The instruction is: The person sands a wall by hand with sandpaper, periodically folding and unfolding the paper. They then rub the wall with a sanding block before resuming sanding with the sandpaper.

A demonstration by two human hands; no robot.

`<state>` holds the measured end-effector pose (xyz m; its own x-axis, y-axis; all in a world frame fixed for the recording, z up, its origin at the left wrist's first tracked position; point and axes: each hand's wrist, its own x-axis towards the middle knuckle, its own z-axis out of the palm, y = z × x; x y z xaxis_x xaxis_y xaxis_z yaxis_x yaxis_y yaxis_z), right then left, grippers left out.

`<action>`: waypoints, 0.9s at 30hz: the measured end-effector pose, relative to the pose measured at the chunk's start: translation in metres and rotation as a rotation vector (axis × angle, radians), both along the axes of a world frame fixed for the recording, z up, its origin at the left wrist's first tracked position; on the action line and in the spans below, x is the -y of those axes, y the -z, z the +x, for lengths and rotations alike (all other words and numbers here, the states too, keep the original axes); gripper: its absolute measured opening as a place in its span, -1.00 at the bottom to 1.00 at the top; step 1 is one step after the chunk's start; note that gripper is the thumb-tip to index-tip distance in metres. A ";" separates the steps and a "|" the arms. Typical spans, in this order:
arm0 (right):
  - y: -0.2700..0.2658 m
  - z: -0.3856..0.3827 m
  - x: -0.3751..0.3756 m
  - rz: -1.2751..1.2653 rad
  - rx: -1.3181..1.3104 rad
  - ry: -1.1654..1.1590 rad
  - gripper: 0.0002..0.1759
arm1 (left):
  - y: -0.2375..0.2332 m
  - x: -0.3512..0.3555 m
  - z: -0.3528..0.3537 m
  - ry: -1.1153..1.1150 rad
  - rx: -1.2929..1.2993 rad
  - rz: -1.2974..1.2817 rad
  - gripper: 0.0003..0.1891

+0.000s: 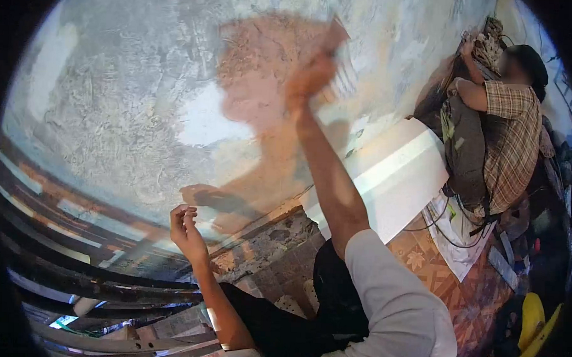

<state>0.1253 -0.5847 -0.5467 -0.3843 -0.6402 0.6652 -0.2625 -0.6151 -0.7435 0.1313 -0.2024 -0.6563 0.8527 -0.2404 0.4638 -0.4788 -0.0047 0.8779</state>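
My right hand (311, 82) is raised before the plastered wall (131, 91), its fingers closed round a flat tool (337, 35). Motion blurs the hand and the tool, so the tool's exact kind is unclear. Lower down on the left, my left hand (185, 226) is held up near the wall with loosely bent fingers and nothing visible in it. A white patch (206, 116) shows on the rough grey surface, and shadows of a head and hand fall across it.
A white panel (393, 176) leans at the wall's foot. At the right another person in a checked shirt (511, 142) crouches by the wall, near cables and a white sheet (457, 247). Dark bars (99, 285) run along the lower left. Something yellow (533, 322) lies at the lower right.
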 end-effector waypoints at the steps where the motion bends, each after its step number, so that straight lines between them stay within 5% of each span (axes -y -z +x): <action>1: -0.030 0.002 -0.036 -0.081 0.063 -0.259 -0.76 | 0.002 0.001 0.003 -0.024 -0.038 0.000 -0.87; 2: -0.054 0.013 -0.076 -0.263 0.190 -0.537 -0.75 | 0.003 0.002 0.005 -0.049 -0.075 0.002 -0.86; 3: -0.059 0.010 -0.110 -0.346 -0.334 -0.491 -0.67 | 0.002 0.003 0.007 -0.050 -0.077 0.016 -0.86; 4: -0.067 0.008 -0.152 -0.668 -0.292 -0.369 -0.54 | 0.002 0.007 0.006 -0.051 -0.056 0.016 -0.86; 6: -0.034 0.016 -0.196 -0.809 -0.601 -0.351 -0.49 | 0.001 0.010 -0.001 -0.066 -0.056 0.037 -0.86; 11: -0.011 0.019 -0.120 -1.012 -0.626 -0.347 -0.54 | -0.015 0.009 -0.012 -0.090 -0.047 -0.008 -0.87; 16: 0.083 -0.087 0.015 -0.440 -0.027 -0.641 -0.57 | -0.018 -0.014 -0.009 -0.107 -0.024 -0.012 -0.83; 18: 0.110 -0.068 0.029 -0.115 0.247 -0.719 -0.58 | -0.034 -0.013 -0.019 -0.118 -0.014 -0.005 -0.84; 21: 0.106 -0.077 0.002 0.177 0.104 -0.612 -0.55 | -0.048 -0.008 -0.033 0.000 0.012 0.096 -0.85; 25: 0.118 -0.032 -0.016 -0.100 0.058 -0.425 -0.55 | -0.070 0.007 -0.077 0.415 0.150 0.381 -0.85; 27: 0.086 -0.036 -0.068 -0.426 -0.435 -0.138 -0.59 | -0.090 0.014 -0.108 0.593 0.305 0.331 -0.83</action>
<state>0.0893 -0.5166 -0.6328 0.0472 -0.3084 0.9501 -0.3828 -0.8841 -0.2680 0.0231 -0.2161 -0.5666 0.3812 -0.7883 0.4830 -0.7057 0.0894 0.7028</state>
